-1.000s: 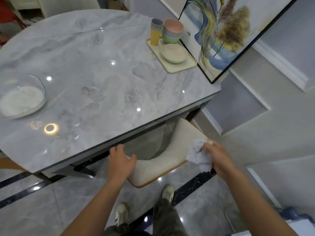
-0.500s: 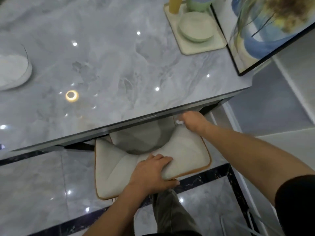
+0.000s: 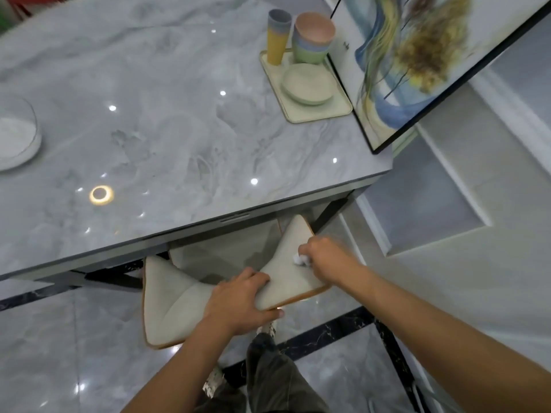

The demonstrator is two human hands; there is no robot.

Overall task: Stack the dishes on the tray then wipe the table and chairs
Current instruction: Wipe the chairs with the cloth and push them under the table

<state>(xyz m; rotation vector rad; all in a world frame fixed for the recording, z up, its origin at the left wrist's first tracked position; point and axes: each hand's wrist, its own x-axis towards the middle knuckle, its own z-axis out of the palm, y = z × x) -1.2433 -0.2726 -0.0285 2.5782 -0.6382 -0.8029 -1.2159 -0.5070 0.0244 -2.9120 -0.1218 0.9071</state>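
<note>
The left hand (image 3: 238, 299) grips the near edge of the chair (image 3: 167, 308). Its fingers lie on top of the pale pad and its thumb curls under the brown rim. The right hand (image 3: 323, 257) is closed tight round a small white cloth (image 3: 299, 259) and presses it on the right wing of the chair. Only a little bit of the cloth peeks out by the fingers.

The far part of the chair is tucked under the near edge of the grey table (image 3: 164, 129). That edge runs from low on the left up to a corner on the right. The right wing of the chair is close to that corner and to a dark table leg.

The tray (image 3: 313, 114) sits far back on the table, near the right edge. It is just beside a big picture (image 3: 417, 55) that leans there. On the tray are stacked cups (image 3: 278, 37), stacked bowls (image 3: 313, 37) and a pile of plates (image 3: 308, 83).

A glass bowl (image 3: 15, 135) is at the far left, cut off by the side of the view. A wide stretch of shiny table top lies between it and the tray.

Left of the chair there is a wide stretch of shiny floor (image 3: 59, 353). The person's leg (image 3: 274, 368) and shoe (image 3: 267, 327) are right below the chair's near rim.
</note>
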